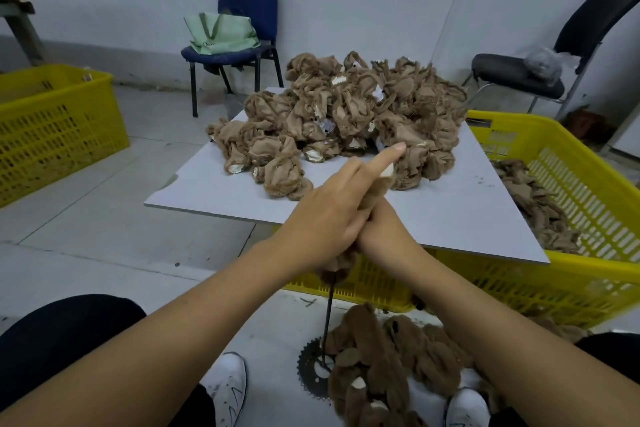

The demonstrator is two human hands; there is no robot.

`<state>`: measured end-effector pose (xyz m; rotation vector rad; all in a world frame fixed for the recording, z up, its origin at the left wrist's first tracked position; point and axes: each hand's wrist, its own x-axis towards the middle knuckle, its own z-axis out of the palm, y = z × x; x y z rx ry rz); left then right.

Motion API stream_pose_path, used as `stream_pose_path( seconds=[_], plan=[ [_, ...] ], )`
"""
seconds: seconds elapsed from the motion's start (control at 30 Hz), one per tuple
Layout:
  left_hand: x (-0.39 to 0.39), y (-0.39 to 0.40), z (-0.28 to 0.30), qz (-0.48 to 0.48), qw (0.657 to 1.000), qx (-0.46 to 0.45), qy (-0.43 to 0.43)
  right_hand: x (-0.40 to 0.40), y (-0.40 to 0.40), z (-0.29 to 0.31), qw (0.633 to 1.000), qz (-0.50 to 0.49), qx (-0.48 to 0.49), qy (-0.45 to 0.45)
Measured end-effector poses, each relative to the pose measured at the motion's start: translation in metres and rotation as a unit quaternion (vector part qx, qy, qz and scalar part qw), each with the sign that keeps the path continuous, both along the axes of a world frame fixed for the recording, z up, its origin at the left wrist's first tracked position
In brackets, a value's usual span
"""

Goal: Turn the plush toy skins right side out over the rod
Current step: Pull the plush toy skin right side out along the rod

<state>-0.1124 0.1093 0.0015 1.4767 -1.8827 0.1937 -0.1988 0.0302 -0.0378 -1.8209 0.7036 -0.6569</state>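
Head view, single frame. Both hands meet over the near edge of the white board (214,191), which lies across a yellow crate (571,274).

Left hand (325,215): fingers curled round a brown plush skin (375,192), index finger (388,154) stuck out straight toward the heap. Right hand (381,236): tucked under and against the left, gripping the same skin from the right; I cannot see how its individual fingers lie, they are hidden by the left hand.

The skin sits on top of the dark rod (328,319). A fuzzy lower end (334,274) hangs out below the hands, with the rod running down from it to a toothed sprocket base (311,366) on the floor between my two white shoes (227,388).

Pile of inside-out skins (346,121): tan, crumpled, covering the far half of the board up to its far edge. Darker furry skins (381,364) lie heaped on the floor just right of the sprocket, touching it. More flat tan skins inside the crate (540,208) past the board's right edge.

Second yellow crate (52,128) at left, well apart. Blue chair (242,45) with a green bag (221,33) against the wall; black chair (554,55) at right.
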Motion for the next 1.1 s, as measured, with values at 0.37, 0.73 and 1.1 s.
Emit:
stream_pose_path(
  seconds=[0.37, 0.73, 1.1],
  plan=[
    [-0.002, 0.017, -0.043, 0.230, 0.919, 0.013, 0.320, -0.004, 0.008, -0.007, 0.964, -0.043, 0.232, -0.125],
    [-0.011, 0.010, -0.026, 0.150, 0.983, -0.077, 0.075, -0.005, 0.009, -0.012, 0.955, 0.010, 0.233, -0.184],
    [0.001, 0.017, -0.048, 0.178, 0.958, -0.122, -0.188, -0.031, -0.007, 0.012, 0.962, -0.059, -0.239, -0.120]
  ],
)
